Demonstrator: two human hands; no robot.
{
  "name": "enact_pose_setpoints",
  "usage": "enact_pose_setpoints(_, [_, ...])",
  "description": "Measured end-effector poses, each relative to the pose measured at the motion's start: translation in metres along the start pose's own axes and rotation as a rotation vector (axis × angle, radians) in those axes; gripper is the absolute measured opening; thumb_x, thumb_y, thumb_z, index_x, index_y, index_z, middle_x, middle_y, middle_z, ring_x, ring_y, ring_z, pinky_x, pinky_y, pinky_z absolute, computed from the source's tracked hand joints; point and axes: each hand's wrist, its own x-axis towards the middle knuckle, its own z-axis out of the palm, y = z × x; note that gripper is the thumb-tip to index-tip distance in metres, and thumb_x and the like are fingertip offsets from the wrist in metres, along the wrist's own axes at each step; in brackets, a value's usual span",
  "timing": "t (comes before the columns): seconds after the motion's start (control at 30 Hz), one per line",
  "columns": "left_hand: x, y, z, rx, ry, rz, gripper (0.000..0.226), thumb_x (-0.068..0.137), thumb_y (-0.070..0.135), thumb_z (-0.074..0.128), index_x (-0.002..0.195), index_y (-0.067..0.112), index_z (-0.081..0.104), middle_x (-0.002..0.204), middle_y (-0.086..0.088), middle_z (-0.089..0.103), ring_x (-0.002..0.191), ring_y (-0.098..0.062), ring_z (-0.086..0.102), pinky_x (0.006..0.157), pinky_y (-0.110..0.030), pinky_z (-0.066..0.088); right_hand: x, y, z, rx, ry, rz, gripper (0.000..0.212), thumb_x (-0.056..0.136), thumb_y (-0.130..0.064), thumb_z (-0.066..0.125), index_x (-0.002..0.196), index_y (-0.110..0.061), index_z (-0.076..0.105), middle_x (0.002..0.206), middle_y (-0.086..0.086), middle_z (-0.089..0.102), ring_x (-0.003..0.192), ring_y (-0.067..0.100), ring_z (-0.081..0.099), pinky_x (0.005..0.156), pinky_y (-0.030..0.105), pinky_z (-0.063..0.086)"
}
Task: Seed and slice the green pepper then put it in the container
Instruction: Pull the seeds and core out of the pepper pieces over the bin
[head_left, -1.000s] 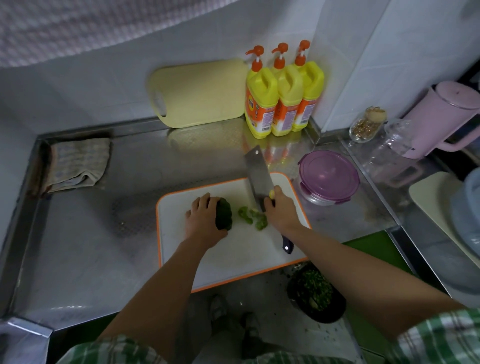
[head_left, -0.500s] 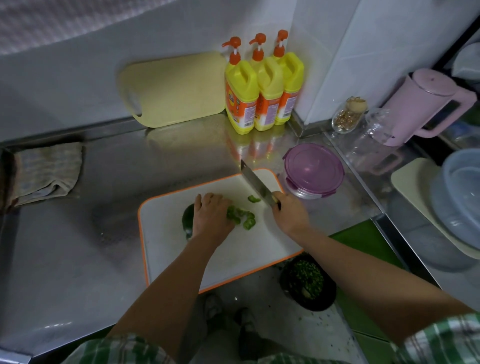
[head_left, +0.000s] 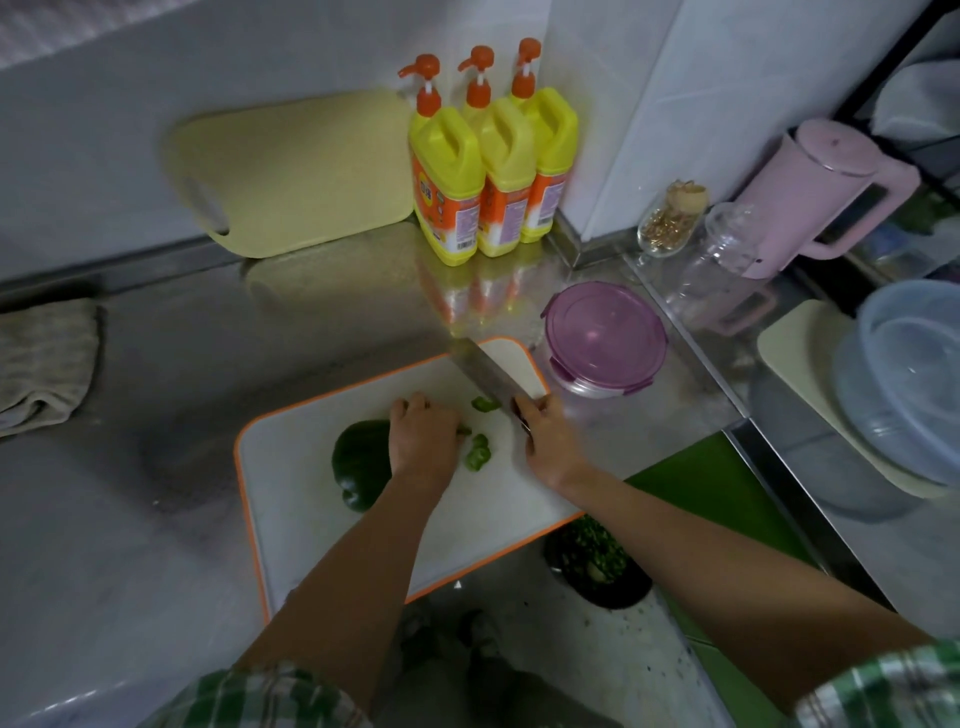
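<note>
A dark green pepper (head_left: 360, 464) lies on the white, orange-rimmed cutting board (head_left: 311, 519). My left hand (head_left: 423, 441) sits palm down just right of it, fingers curled over a small dark green pepper piece (head_left: 464, 430) that pokes out at the fingertips. Light green cut bits (head_left: 478, 453) lie between my hands, and one more bit (head_left: 483, 403) lies by the blade. My right hand (head_left: 550, 436) grips the handle of a cleaver (head_left: 483, 371) whose blade points away over the board's far right corner. The round container with a purple lid (head_left: 605, 338) stands shut right of the board.
Three yellow soap bottles (head_left: 493, 171) and a yellow board (head_left: 296, 171) stand at the back wall. A folded cloth (head_left: 44, 364) lies far left. Jars (head_left: 670, 218), a pink jug (head_left: 826, 192) and stacked bowls (head_left: 909, 374) crowd the right. A dark bin with green scraps (head_left: 597, 566) sits below the counter edge.
My left hand let go of the pepper and moved right onto the cut pieces; the pepper now lies left of it. The cleaver swung right, toward the board's far corner.
</note>
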Motion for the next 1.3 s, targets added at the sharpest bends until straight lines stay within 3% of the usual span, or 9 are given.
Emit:
enact_pose_setpoints(0.23, [0.009,-0.018,-0.013,-0.750,0.047,-0.119,0.024,0.096,0.036,0.054,0.107,0.022,0.070,0.099,-0.004,0.070,0.097,-0.026,0.061,0.093,-0.041,0.044,0.000,-0.004,0.006,-0.123,-0.033,-0.019,0.048,0.088,-0.008,0.052,0.136,-0.010,0.043,0.122,0.017,0.038,0.105,0.035,0.048,0.088,0.038,0.044])
enact_pose_setpoints(0.33, [0.002,-0.025,-0.018,-0.874,0.039,-0.125,0.021,0.097,0.029,0.054,0.104,0.018,0.070,0.095,-0.002,0.069,0.091,-0.025,0.063,0.090,-0.043,0.049,0.001,-0.009,0.005,-0.171,-0.094,0.031,0.041,0.090,-0.012,0.052,0.130,-0.011,0.044,0.124,0.015,0.035,0.104,0.035,0.050,0.086,0.039,0.045])
enact_pose_setpoints(0.53, [-0.007,-0.026,-0.021,-0.848,0.072,-0.188,0.021,0.094,0.034,0.059,0.102,0.018,0.070,0.101,-0.002,0.073,0.096,-0.021,0.066,0.092,-0.040,0.049,0.008,-0.027,-0.010,-0.158,-0.023,0.109,0.041,0.096,-0.036,0.044,0.131,-0.015,0.048,0.126,0.012,0.045,0.118,0.033,0.045,0.098,0.046,0.041])
enact_pose_setpoints(0.67, [-0.008,-0.017,-0.026,-0.713,0.063,-0.179,0.024,0.091,0.045,0.060,0.098,0.025,0.071,0.097,0.003,0.073,0.096,-0.018,0.065,0.094,-0.038,0.045,0.000,-0.050,-0.031,0.788,-0.088,0.073,0.028,0.094,-0.022,0.060,0.121,-0.016,0.056,0.095,0.004,0.057,0.083,0.013,0.057,0.076,0.030,0.048])
enact_pose_setpoints(0.73, [-0.008,-0.010,-0.030,-0.687,0.067,-0.167,0.026,0.091,0.046,0.059,0.098,0.026,0.073,0.096,0.002,0.073,0.097,-0.020,0.064,0.094,-0.038,0.043,-0.007,-0.052,-0.037,0.957,-0.227,0.061,0.013,0.092,-0.011,0.062,0.104,-0.015,0.061,0.081,0.001,0.059,0.068,0.009,0.057,0.065,0.025,0.050])
enact_pose_setpoints(0.93, [-0.018,0.030,-0.026,-0.545,0.151,-0.097,0.027,0.096,0.040,0.053,0.102,0.020,0.070,0.100,-0.004,0.071,0.095,-0.023,0.063,0.085,-0.038,0.050,-0.021,-0.018,-0.035,0.936,-0.159,0.130,0.010,0.089,-0.006,0.065,0.085,-0.012,0.059,0.069,0.010,0.060,0.055,0.016,0.054,0.054,0.028,0.046])
enact_pose_setpoints(1.1, [-0.029,0.069,0.004,-0.395,-0.059,0.116,0.033,0.098,0.023,0.048,0.129,0.019,0.055,0.134,-0.007,0.053,0.119,-0.028,0.052,0.099,-0.039,0.043,-0.031,0.048,-0.010,0.603,0.012,0.413,0.043,0.070,-0.054,0.065,0.080,-0.013,0.057,0.077,0.011,0.061,0.070,0.022,0.059,0.064,0.031,0.042])
enact_pose_setpoints(1.2, [-0.038,0.081,0.027,-0.211,-0.159,0.256,0.050,0.097,0.026,0.048,0.146,0.027,0.039,0.157,-0.003,0.027,0.138,-0.028,0.032,0.109,-0.040,0.034,-0.050,0.061,-0.009,0.552,0.074,0.519,0.034,0.089,-0.040,0.061,0.099,-0.007,0.061,0.093,0.012,0.066,0.088,0.026,0.062,0.075,0.033,0.046])
enact_pose_setpoints(1.3, [-0.049,0.089,0.037,-0.069,-0.126,0.239,0.049,0.096,0.024,0.047,0.144,0.025,0.039,0.160,-0.003,0.018,0.140,-0.028,0.028,0.106,-0.039,0.037,-0.061,0.057,0.000,0.713,-0.013,0.491,0.028,0.089,-0.036,0.059,0.091,-0.008,0.058,0.083,0.013,0.063,0.082,0.030,0.067,0.077,0.041,0.056])
